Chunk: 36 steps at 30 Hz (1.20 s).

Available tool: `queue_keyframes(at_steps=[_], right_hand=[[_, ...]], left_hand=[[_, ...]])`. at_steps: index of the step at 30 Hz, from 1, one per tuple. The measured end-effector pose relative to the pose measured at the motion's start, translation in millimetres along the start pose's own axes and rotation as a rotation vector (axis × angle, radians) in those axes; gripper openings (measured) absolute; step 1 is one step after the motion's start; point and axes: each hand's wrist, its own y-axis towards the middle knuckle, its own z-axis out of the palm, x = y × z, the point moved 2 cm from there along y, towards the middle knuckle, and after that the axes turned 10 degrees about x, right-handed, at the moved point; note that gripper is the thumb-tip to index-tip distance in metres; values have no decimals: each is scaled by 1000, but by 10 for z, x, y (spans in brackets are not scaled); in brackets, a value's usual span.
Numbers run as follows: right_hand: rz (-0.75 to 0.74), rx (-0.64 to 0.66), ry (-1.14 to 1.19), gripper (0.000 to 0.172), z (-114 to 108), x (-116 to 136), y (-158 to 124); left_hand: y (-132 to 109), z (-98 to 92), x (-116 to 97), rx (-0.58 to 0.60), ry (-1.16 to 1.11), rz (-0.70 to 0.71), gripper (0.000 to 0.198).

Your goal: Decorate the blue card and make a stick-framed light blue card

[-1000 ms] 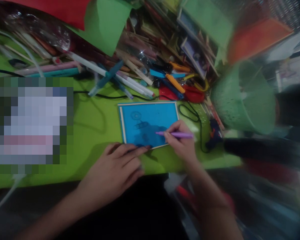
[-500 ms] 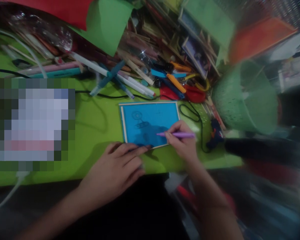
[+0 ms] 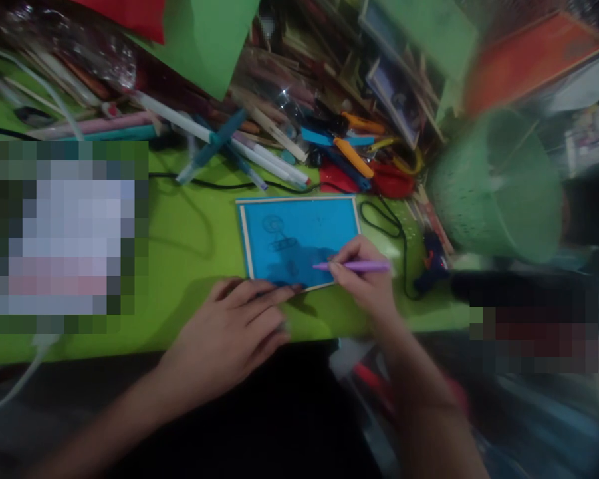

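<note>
I noted the pen (image 3: 367,266) in the right hand (image 3: 371,293) as smooth purple plastic by its look. Just left of the grip, the blue panel (image 3: 304,223) read flat and matt, its pale edge strips (image 3: 246,243) like bare wood. The green tabletop (image 3: 179,266) looked smooth, with a sheen right of the grip. Farther right, I logged the basket (image 3: 526,199) as plastic; beyond the grip, leftward, a green sheet (image 3: 204,46) as matt paper.

Left hand (image 3: 234,326) hides part of blue panel (image 3: 312,223); red sheet (image 3: 134,18) cropped above.
</note>
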Motion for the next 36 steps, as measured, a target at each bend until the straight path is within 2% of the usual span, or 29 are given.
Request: queue_keyframes(at_steps=[8, 13, 18, 23, 28, 36], right_hand=[[-5, 3, 20, 14, 2, 23, -2], [1, 53, 39, 13, 14, 7, -7], [4, 26, 29, 14, 8, 3, -10], [18, 68, 24, 15, 12, 9, -16], [15, 40, 29, 14, 9, 8, -12], [1, 67, 37, 13, 16, -1, -17]], left_hand=[[3, -5, 5, 0, -8, 6, 25], [-4, 9, -2, -4, -3, 2, 28], [-3, 2, -1, -2, 3, -2, 26], [-3, -1, 5, -2, 0, 3, 26], [-3, 1, 2, -1, 9, -4, 29], [7, -6, -2, -19, 5, 7, 29]])
